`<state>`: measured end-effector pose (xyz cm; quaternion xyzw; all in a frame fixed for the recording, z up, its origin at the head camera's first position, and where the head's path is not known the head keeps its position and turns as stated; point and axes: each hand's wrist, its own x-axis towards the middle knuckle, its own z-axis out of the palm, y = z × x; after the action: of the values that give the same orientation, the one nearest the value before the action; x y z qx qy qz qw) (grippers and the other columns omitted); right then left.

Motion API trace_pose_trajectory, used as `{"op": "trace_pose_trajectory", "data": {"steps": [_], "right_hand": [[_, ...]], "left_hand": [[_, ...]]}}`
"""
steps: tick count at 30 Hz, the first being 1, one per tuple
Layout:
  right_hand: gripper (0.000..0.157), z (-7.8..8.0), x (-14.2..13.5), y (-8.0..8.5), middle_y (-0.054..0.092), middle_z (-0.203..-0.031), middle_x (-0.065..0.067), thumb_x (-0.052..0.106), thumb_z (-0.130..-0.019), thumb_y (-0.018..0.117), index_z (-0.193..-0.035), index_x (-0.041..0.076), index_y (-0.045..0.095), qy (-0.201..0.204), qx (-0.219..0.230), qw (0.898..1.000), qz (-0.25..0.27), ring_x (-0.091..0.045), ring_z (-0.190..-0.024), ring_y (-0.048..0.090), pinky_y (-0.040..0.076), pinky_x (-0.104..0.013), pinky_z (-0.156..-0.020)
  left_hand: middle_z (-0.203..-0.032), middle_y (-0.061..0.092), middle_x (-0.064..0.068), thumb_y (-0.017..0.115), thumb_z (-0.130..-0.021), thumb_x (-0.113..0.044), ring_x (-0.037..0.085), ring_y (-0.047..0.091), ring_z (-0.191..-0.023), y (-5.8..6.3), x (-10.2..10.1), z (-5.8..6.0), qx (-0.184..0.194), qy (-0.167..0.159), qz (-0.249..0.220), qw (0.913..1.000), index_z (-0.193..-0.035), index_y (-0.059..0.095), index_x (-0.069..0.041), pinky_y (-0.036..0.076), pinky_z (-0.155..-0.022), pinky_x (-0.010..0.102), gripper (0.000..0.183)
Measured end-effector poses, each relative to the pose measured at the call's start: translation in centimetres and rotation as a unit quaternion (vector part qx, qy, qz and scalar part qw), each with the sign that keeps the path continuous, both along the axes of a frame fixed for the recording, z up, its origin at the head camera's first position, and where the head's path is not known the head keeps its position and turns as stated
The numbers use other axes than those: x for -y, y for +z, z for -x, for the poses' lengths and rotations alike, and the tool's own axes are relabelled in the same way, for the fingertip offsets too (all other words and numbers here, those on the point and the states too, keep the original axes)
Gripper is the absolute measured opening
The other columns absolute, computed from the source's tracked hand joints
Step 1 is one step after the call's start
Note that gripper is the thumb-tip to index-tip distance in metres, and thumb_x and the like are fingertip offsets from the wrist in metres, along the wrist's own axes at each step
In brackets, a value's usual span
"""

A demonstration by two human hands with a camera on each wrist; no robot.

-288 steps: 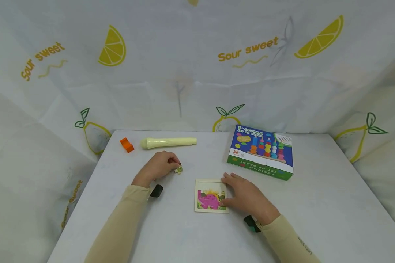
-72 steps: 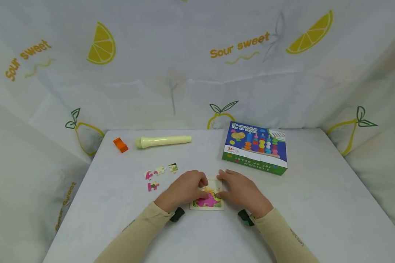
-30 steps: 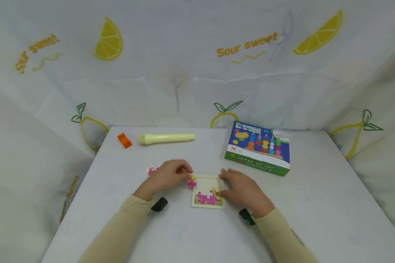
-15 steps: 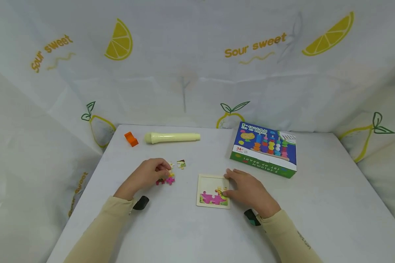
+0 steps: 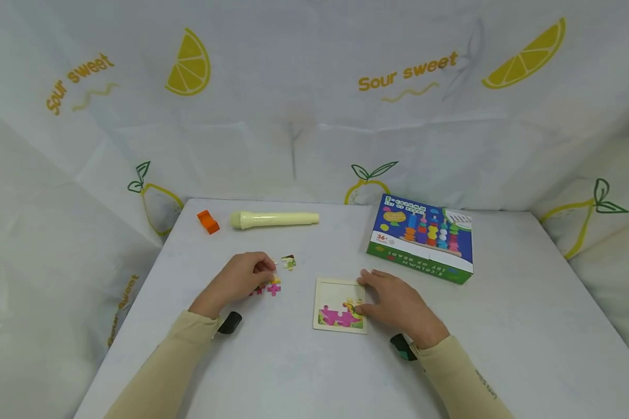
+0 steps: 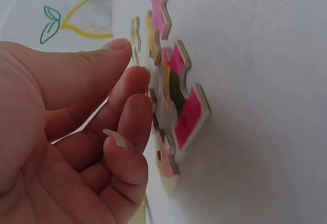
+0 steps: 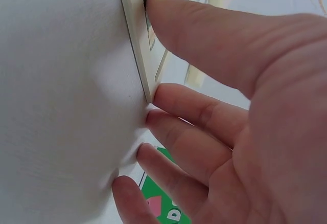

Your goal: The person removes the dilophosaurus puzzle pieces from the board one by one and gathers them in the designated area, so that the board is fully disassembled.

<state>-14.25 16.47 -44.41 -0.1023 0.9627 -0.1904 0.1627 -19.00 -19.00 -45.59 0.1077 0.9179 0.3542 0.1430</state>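
Note:
The right hand (image 5: 400, 305) rests at a wooden jigsaw tray (image 5: 335, 281). Its thumb presses the tray's face near the right side, and the index fingertip touches a corner; the other fingertips meet the table in the right wrist view. Pink and green pieces (image 5: 340, 317) fill the tray's lower part. To the left, the left hand (image 5: 238, 283) hovers close over loose jigsaw pieces, fingers loosely bent, nothing between them. A pink-and-yellow piece (image 5: 274, 288) lies by its fingertips, a green-and-cream piece (image 5: 289, 262) beyond. The hand partly hides others, including a dark pink piece (image 6: 191, 119).
A pale yellow toy microphone (image 5: 275, 219) lies at the back of the white table (image 5: 304, 372). Left of it is a small orange object (image 5: 208, 222). A blue and green bead-set box (image 5: 421, 238) stands at the back right. A lemon-printed cloth (image 5: 272, 99) hangs behind.
Several pieces have left the tray for the table. The left hand carried the pink-and-yellow piece left from the tray and let it go among the loose ones. The right hand stayed at the tray.

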Motion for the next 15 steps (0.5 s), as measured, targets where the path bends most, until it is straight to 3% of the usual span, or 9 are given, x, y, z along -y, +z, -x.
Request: {"op": "trace_pose_trajectory", "data": {"steps": [3, 7, 15], "right_hand": [[0.075, 0.0, -0.3, 0.0, 0.052, -0.165, -0.015, 0.044, -0.09, 0.088, -0.153, 0.014, 0.062, -0.002, 0.001, 1.0, 0.006, -0.042, -0.156, 0.045, 0.041, -0.064, -0.122], [0.082, 0.0, -0.5, 0.0, 0.05, -0.167, -0.013, 0.045, -0.083, 0.093, -0.153, 0.015, 0.062, -0.012, 0.013, 1.0, 0.02, -0.041, -0.158, 0.043, 0.039, -0.064, -0.124], [0.087, 0.4, -0.5, -0.2, 0.05, -0.168, -0.008, 0.044, -0.076, 0.099, -0.152, 0.018, 0.064, -0.02, 0.028, 0.999, 0.033, -0.038, -0.159, 0.041, 0.039, -0.064, -0.124]], "left_hand": [[-0.097, 0.071, -0.003, 0.074, -0.103, -0.016, 0.014, 0.062, -0.087, 0.2, -1.4, 0.1, -0.01, -0.001, 0.0, 1.0, -0.111, 0.074, -0.016, 0.053, -0.08, 0.029, 0.008], [-0.094, 0.07, -0.004, 0.075, -0.102, -0.017, 0.013, 0.062, -0.083, 0.6, -4.6, 0.1, -0.017, -0.032, -0.003, 0.9993, -0.109, 0.074, -0.017, 0.053, -0.079, 0.03, 0.006], [-0.091, 0.069, -0.009, 0.078, -0.099, -0.022, 0.01, 0.062, -0.084, 0.5, -11.7, -0.3, -0.003, -0.144, 0.0, 0.9896, -0.108, 0.077, -0.017, 0.053, -0.081, 0.028, 0.011]]}}
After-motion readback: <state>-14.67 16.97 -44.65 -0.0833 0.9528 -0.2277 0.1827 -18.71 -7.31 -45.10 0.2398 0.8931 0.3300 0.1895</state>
